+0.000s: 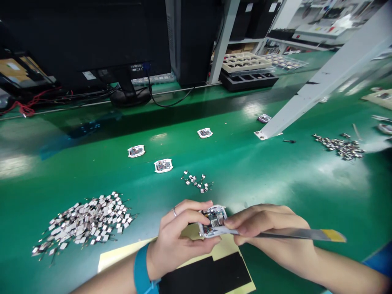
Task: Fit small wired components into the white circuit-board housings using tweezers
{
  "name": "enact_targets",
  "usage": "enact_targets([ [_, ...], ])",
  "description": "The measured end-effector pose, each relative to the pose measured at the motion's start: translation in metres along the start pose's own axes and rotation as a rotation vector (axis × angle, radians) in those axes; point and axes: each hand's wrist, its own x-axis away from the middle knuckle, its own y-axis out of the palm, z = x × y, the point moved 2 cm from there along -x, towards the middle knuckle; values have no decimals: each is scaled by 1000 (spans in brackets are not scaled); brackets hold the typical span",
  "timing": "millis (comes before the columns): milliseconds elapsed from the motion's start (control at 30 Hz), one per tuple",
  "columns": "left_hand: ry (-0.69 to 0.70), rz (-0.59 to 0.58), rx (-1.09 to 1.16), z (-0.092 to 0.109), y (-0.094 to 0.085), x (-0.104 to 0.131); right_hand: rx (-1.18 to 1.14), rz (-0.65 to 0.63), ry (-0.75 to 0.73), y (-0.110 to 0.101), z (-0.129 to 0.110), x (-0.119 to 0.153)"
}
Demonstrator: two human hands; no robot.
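Observation:
My left hand (pixel 180 232), with a ring and a blue wristband, grips a small white watch case (pixel 213 220) by its edges. Inside the case a circuit board with metal parts faces up. My right hand (pixel 269 226) is closed round metal tweezers (pixel 306 233), whose back end is yellow. Their front end reaches over the case's lower edge; the exact tips are hard to make out. The thumb and fingers of my right hand are at the case's right side. A few small silvery parts with short black leads (pixel 196 181) lie just beyond the case.
A large pile of similar parts (pixel 88 220) lies left. Three white cases with boards (pixel 163 165) rest farther back. A slanted white post (pixel 321 77) meets the bench at right, near another parts pile (pixel 339 147). A yellow-and-black sheet (pixel 205 275) lies under my hands; a monitor (pixel 85 41) stands behind.

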Motion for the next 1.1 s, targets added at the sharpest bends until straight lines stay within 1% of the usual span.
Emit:
enact_targets([
  [167, 35, 17, -31, 0, -1, 0, 71, -6, -72, 2, -6, -2],
  [267, 19, 20, -64, -1, -3, 1, 137, -17, -126, 2, -9, -2],
  [433, -27, 56, -125, -3, 0, 3, 193, 6, -147, 5, 0, 2],
  [567, -11, 114, -185, 0, 3, -2, 107, 57, -162, 6, 7, -2],
  [633, 10, 109, -207, 7, -2, -6, 44, 90, -152, 1, 6, -5],
  [667, 7, 98, -224, 11, -8, -9, 23, 122, -142, -3, 6, -5],
  [733, -32, 86, -258, 19, -29, -16, 12, 241, -112, -15, 4, -6],
  [767, -78, 96, -269, 21, -45, -21, 24, 333, -88, -22, 4, -6],
  [833, -203, 153, -282, 15, -86, -28, 71, 520, -26, -33, 6, -5],
  [900, -357, 256, -346, -3, -133, -31, 134, 634, 43, -40, 8, -4],
  [933, -406, 271, -374, -16, -156, -31, 163, 657, 58, -41, 9, -5],
  [1000, -474, 313, -419, -45, -197, -27, 225, 624, 70, -43, 11, -7],
  [1067, -543, 310, -455, -71, -227, -21, 306, 549, 65, -44, 13, -9],
  [1100, -576, 292, -476, -80, -237, -18, 337, 511, 62, -43, 14, -11],
])
